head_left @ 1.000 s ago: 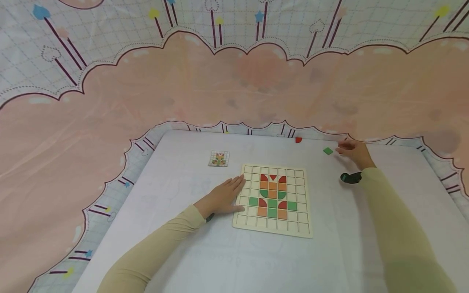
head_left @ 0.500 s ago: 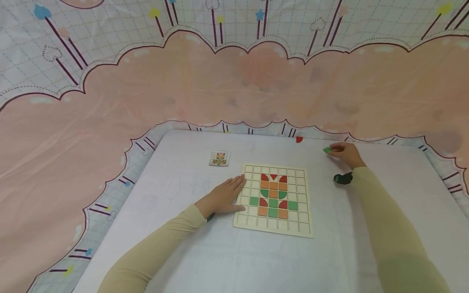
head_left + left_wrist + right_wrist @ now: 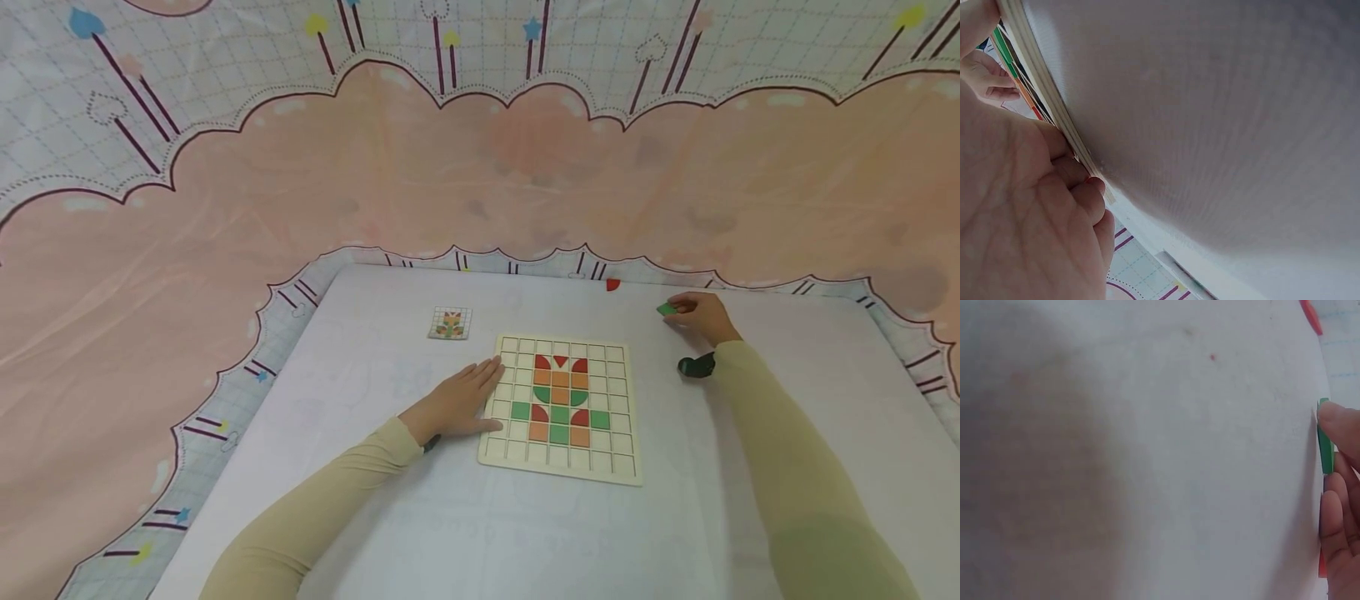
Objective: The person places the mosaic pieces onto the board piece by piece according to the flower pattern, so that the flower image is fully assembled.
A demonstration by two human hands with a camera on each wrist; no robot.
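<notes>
A wooden grid board (image 3: 600, 467) lies on the table with red, orange and green tiles set in a flower-like pattern. My left hand (image 3: 457, 402) rests flat at its left edge, fingertips and thumb over the rim; the left wrist view shows the fingers (image 3: 1088, 197) against the board's side. At the far right, my right hand (image 3: 707, 317) holds a green square tile (image 3: 666, 309) by its edge, between thumb and fingers. The right wrist view shows this green tile (image 3: 1326, 447) edge-on under the thumb, with a red piece (image 3: 1322, 565) partly hidden beside the lower fingers.
A small pattern card (image 3: 450, 323) with a similar flower design lies beyond the board, to the left. Near the table's far edge is a red quarter-circle tile (image 3: 612, 285). A cloth (image 3: 480, 183) with a cloud print hangs behind the table (image 3: 360, 317).
My right hand has moved left to the green tile, taken it between thumb and fingers and shifted it slightly left. The left hand has stayed on the board's edge.
</notes>
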